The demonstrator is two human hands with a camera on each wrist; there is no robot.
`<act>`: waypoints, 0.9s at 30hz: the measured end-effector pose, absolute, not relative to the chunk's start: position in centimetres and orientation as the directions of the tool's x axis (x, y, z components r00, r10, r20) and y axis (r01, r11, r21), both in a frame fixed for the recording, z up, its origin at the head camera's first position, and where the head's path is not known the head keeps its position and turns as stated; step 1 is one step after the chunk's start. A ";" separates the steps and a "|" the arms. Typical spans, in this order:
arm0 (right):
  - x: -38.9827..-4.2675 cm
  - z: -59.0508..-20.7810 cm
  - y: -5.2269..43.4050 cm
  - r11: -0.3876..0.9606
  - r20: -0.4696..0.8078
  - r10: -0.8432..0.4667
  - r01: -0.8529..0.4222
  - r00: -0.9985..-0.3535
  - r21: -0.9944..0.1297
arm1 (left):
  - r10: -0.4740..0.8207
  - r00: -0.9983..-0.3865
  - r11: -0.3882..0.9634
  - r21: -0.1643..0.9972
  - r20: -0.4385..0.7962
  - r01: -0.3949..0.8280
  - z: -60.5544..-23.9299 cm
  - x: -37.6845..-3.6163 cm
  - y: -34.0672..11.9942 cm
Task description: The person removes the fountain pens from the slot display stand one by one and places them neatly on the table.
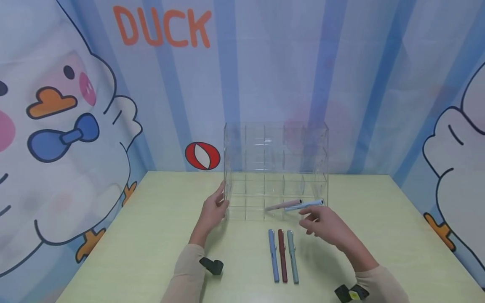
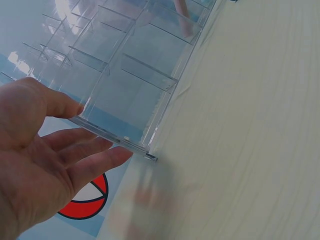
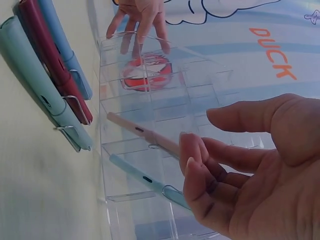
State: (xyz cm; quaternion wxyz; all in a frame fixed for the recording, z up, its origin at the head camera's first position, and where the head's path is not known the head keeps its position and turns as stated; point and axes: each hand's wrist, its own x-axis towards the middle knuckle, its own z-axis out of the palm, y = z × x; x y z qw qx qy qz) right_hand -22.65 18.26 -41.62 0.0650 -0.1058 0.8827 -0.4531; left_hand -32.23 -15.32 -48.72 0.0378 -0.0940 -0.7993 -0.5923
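While my left hand (image 1: 212, 212) is resting with straight fingers against the left edge of the clear acrylic organizer (image 1: 275, 168), my right hand (image 1: 322, 225) is hovering just in front of its bottom row — fingers loosely curled, holding nothing. A pink pen (image 1: 283, 205) and a light blue pen (image 1: 304, 205) are lying in the bottom right compartments — three more pens (image 1: 283, 254) are lying side by side on the pale green table (image 1: 151, 235).

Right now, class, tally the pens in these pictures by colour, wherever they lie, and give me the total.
Blue pen: 1, on the table
Dark red pen: 1, on the table
Teal pen: 1, on the table
Pink pen: 1, in the clear organizer
Light blue pen: 1, in the organizer
Total: 5 pens
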 end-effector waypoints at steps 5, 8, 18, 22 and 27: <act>-23.0 -41.6 18.6 0.586 0.040 -0.208 -0.158 -0.977 -0.795 | 0.105 -0.980 0.281 0.940 0.170 0.194 -48.7 -32.3 -15.3; -23.2 -41.6 18.8 0.579 0.105 -0.194 -0.201 -0.975 -0.790 | 0.103 -0.980 0.282 0.940 0.169 0.192 -48.7 -32.2 -15.3; -24.2 -42.2 19.5 0.592 0.327 -0.084 -0.311 -0.941 -0.744 | 0.100 -0.979 0.283 0.939 0.176 0.198 -48.5 -31.9 -15.3; -24.4 -42.6 19.8 0.575 0.382 -0.025 -0.326 -0.924 -0.751 | 0.095 -0.981 0.289 0.938 0.170 0.190 -48.4 -31.9 -15.3; -24.9 -43.0 20.6 0.577 0.455 0.026 -0.358 -0.890 -0.734 | 0.091 -0.983 0.290 0.940 0.158 0.178 -48.4 -32.0 -15.3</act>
